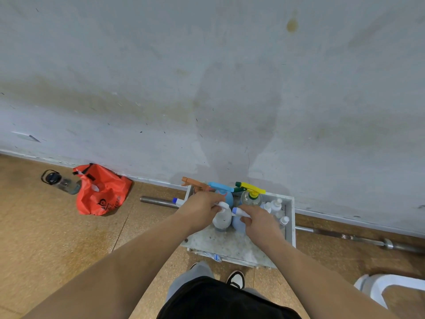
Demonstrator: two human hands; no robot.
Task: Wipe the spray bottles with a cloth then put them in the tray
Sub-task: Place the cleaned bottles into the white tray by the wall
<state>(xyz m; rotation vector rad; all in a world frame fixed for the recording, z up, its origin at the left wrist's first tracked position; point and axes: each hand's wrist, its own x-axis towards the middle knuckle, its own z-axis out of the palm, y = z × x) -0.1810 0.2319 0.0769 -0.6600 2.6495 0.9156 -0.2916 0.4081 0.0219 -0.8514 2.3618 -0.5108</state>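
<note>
Both spray bottles in hand stand inside the tray point(290, 224), which sits against the wall. The left grip point(202, 208) is curled round the white head of the clear bottle point(222, 218). The right grip point(259, 221) pinches the white-and-blue head of the blue bottle point(238, 224) just beside it. I can make out no cloth for certain.

These look like thin plastic bottles, probably light and stiff enough to hold firmly, though smooth sides would likely slip when damp. The neck just under the trigger head seems the safest place to hold, leaving the body free for wiping. How full they are I cannot tell.

By my count there are five trigger bottles in the tray. Two are held, and three stand at the back with an orange head point(192, 182), a light blue head point(219, 186) and a yellow-and-green head point(250, 188). At least three small white-capped bottles point(276, 203) crowd the right side. One more white-and-blue nozzle point(177, 201) pokes out left of the tray, over a metal bar point(156, 201).

Also on the floor are one red bag point(101, 192), one water bottle point(61, 181) and one white plastic chair point(377, 286).
</note>
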